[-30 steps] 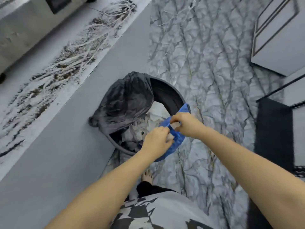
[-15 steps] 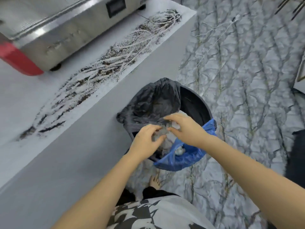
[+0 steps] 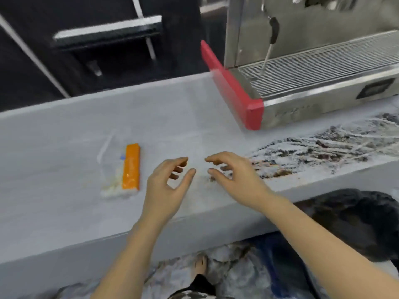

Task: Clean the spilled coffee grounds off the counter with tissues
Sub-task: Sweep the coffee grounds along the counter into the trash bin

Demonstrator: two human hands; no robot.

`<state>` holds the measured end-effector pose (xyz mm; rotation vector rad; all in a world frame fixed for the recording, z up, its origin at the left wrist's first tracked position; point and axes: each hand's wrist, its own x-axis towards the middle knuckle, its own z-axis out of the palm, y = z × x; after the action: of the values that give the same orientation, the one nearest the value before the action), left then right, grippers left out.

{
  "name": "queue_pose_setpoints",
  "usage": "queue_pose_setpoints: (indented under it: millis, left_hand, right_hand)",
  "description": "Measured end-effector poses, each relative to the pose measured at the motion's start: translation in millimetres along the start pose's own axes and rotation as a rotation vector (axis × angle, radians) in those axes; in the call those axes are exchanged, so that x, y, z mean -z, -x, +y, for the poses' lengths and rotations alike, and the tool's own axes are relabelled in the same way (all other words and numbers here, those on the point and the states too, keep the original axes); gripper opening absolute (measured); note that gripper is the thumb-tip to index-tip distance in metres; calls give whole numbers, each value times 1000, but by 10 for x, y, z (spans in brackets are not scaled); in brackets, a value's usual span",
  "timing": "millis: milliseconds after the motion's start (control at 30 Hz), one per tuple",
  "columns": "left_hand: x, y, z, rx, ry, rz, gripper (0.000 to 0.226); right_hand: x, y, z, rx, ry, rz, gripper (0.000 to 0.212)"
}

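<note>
both my arms reach forward, bare to the elbow. my left hand (image 3: 167, 186) hovers palm inward, fingers loosely curled, thumb out, holding nothing. my right hand (image 3: 236, 180) mirrors it, fingers bent and spread, empty. fingertips of the two hands nearly meet, not touching.

Bare counter (image 3: 64, 212) lies open at centre and lower left. The tissue pack (image 3: 127, 169) sits left of centre; the espresso machine (image 3: 302, 83) blocks the upper right.
</note>
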<state>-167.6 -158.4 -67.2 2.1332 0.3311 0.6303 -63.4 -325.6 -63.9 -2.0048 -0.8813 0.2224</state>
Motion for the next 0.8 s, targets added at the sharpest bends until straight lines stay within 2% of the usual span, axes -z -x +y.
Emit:
queue_pose_setpoints:
  millis: [100, 233, 367, 433, 533, 633, 667, 733, 800]
  left_hand:
    - [552, -180, -340, 36, -62, 134, 31]
    - [1122, -327, -844, 31, -155, 328, 33]
    - [1473, -385, -1214, 94, -171, 442, 53]
    - [1542, -398, -1360, 187, -149, 389, 70]
    - [1499, -405, -1513, 337, -148, 143, 94]
    - [1311, -465, -1516, 318, -86, -63, 97]
    - [1229, -498, -1481, 293, -83, -97, 96]
    - [1046, -561, -1428, 231, -159, -126, 95]
    - [864, -592, -1385, 199, -257, -142, 106]
  right_hand:
    - [-458, -474, -261, 42, -51, -50, 23]
    - [-1028, -1005, -535, -6, -148, -98, 18]
    - [-1434, -1410, -795, -79, -228, -102, 19]
    - [-1570, -1572, -900, -113, -239, -94, 27]
    - [-1721, -1750, -1014, -198, -160, -137, 53]
    - [-1836, -1861, -1072, -328, -56, -214, 73]
    - [-1872, -1881, -1048, -340, -32, -232, 69]
    - [-1918, -1896, -973, -315, -1, -248, 46]
    - [-1902, -1885, -887, -311, -2, -234, 34]
